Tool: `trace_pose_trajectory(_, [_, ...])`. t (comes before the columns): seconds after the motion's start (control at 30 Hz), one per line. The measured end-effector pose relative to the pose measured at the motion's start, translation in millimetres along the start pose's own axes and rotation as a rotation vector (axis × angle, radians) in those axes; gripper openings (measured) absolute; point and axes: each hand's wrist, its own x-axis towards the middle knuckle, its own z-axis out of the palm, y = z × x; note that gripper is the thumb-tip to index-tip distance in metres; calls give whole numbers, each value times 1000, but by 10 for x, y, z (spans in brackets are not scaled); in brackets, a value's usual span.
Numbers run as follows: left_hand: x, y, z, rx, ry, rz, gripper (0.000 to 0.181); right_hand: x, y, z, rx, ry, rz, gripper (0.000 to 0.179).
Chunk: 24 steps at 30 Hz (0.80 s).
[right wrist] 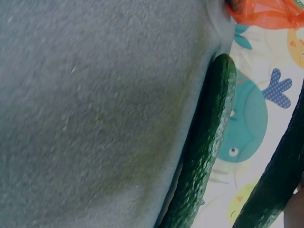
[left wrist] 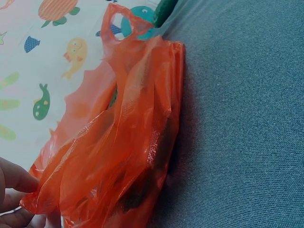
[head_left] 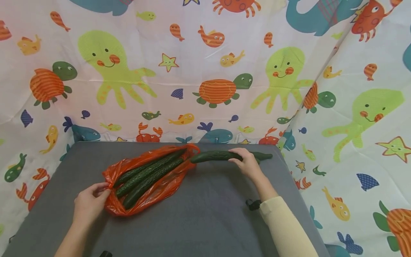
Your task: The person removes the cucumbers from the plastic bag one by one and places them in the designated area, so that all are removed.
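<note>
My left hand [head_left: 90,203] pinches the near-left edge of an orange-red plastic bag [head_left: 171,184]. Inside the bag, three dark green cucumbers [head_left: 151,180] lie side by side, slanting up to the right. In the left wrist view, fingers [left wrist: 16,180] grip the crumpled film of the bag. My right hand [head_left: 248,164] holds another cucumber [head_left: 213,156] from above, its left end close to the bag's open handle end. One more cucumber [right wrist: 204,142] lies on the table beside the held one, partly hidden by the right hand in the head view.
Everything lies on a grey cloth-covered table [head_left: 205,221]. A white curtain [head_left: 186,71] printed with sea animals stands behind the table's far edge and along its sides. Small black items, perhaps parts of the wrist cameras, show by the right wrist and at the bottom edge.
</note>
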Motion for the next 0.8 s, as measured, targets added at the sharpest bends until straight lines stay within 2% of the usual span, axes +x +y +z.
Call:
trace_pose_trajectory(0.37, [4,-9,3,-24,11,-17,37,-58,238,-102,-32,-24,45,38])
trace_pose_trajectory(0.8, [31,-34,11,-38,14,-56,37,-85,510,-139,-80,-124,148,39])
